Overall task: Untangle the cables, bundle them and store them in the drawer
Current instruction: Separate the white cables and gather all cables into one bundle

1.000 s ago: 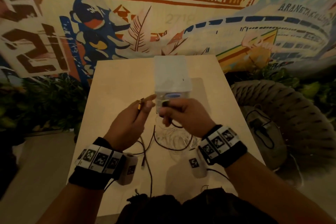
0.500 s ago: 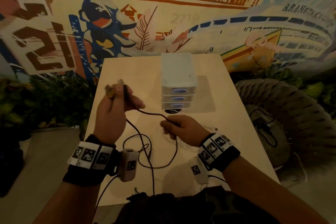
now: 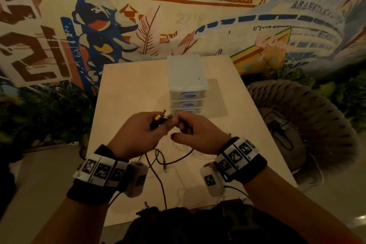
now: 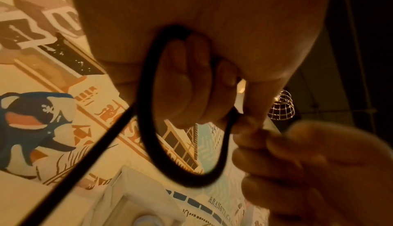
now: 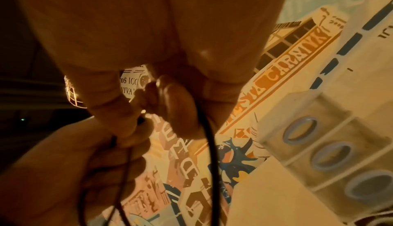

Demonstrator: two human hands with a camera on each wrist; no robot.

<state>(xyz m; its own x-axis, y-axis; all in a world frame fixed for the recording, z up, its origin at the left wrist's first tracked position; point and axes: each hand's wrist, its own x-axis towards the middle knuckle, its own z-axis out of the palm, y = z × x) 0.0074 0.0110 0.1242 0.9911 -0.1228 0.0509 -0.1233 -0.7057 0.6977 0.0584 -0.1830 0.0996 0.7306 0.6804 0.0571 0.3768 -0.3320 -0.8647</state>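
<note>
My left hand [image 3: 150, 127] grips the plug ends of a thin black cable [image 3: 158, 162] above the table, with a yellow-tipped plug [image 3: 158, 118] sticking out past the thumb. In the left wrist view the black cable [image 4: 149, 112] makes a loop round my curled fingers [image 4: 191, 81]. My right hand [image 3: 190, 130] meets the left one and pinches the same cable. In the right wrist view the cable [image 5: 210, 145] hangs down from its fingertips [image 5: 170, 98]. The slack trails on the table toward me. A small white three-drawer unit [image 3: 187, 85] stands just beyond both hands, its drawers pushed in.
A pale white cable [image 3: 190, 156] lies coiled on the light wooden table [image 3: 126, 85] under my right wrist. A rope-wrapped seat [image 3: 309, 117] with a dark device and cord stands to the right. Plants and a painted wall border the table.
My left hand came down and to the right with the cable plugs. My right hand rose off the table, and both hands now meet in front of the drawer unit.
</note>
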